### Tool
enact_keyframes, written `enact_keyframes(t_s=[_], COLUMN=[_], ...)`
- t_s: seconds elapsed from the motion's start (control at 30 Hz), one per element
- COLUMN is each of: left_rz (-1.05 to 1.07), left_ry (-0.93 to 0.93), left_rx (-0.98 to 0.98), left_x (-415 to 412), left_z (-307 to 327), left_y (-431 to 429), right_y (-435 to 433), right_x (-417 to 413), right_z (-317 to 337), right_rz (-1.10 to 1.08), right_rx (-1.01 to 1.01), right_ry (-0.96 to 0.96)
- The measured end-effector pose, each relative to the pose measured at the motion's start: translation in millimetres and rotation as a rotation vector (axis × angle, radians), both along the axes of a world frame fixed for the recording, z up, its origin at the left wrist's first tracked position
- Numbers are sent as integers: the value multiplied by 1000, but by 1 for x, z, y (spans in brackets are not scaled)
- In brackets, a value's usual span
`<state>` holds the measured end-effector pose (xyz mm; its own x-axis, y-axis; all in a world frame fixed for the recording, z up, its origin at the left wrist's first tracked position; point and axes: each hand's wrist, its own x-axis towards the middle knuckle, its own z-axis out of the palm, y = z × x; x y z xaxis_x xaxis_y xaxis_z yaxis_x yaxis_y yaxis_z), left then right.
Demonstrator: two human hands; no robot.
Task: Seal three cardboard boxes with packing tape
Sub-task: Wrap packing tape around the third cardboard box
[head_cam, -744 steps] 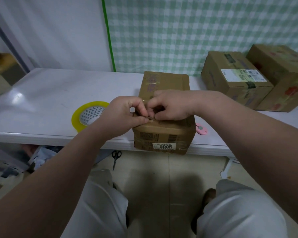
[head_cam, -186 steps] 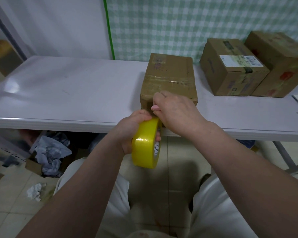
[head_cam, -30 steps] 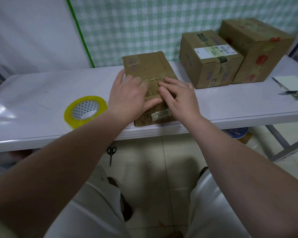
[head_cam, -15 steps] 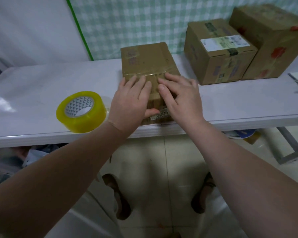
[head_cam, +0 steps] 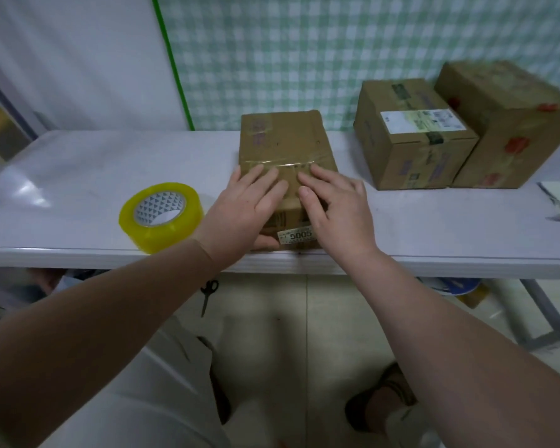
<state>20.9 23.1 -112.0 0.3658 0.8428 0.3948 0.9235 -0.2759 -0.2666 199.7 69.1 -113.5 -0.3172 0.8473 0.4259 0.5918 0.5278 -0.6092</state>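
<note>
hands: left hand + right hand flat on box, frame centre, fingers straight, slightly spread, pressing tape strip | tape roll centre-left on table | two boxes upper right, touching | scissors on floor

Small parcel-packing station, improvised. Indicated by a plain white table set against green-checked sheeting. Reused cardboard is stacked on it: near box stickered 5005, labelled box with a printed shipping label, larger box. Yellow tape roll is laid alongside. Scissors are seen on the tiled floor.
</note>
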Motion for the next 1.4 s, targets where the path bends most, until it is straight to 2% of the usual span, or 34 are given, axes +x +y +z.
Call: enact_keyframes(t_s=[0.1, 0.2, 0.27, 0.33, 0.4, 0.57, 0.7, 0.8, 1.0, 1.13, 1.3, 1.4], left_rz=[-18, 86, 234, 348, 348, 329, 321, 308, 356, 305, 38, 58], left_ry=[-182, -578, -808, -1127, -1531, -1867, -2405, -2602, -2657, -2529, -1853, -1305], left_rx=[-48, -12, 4, -173, -319, -350, -436, -485, -527, -540, -361, -223], left_x=[1, 10, 15, 16, 16, 10, -1, -8, -9, -7, -3, -1], left_z=[5, 18, 24, 25, 23, 22, 23, 17, 8, 15, 50, 65], left_y=[-8, -14, -12, -8, -5, -6, -11, -16, -25, -29, -26, -21], right_y=[1, -1, -6, -12, -17, -20, -14, -15, -23, -24, -25, -30], right_x=[2, 5, 9, 11, 8, 3, 0, -3, -10, -4, 10, 3], right_z=[5, 12, 17, 18, 18, 30, 41, 47, 53, 54, 45, 33], right_rz=[35, 47, -11, -101, -160, -98, 15, -31, 42, -3, -1, -27], right_rx=[-70, -132, -228, -408, -565, -851, -774, -698, -663, -724, -994, -1049], right_ry=[-10, 70, 215, 371, 446, 656, 732, 670, 526, 465, 607, 589])
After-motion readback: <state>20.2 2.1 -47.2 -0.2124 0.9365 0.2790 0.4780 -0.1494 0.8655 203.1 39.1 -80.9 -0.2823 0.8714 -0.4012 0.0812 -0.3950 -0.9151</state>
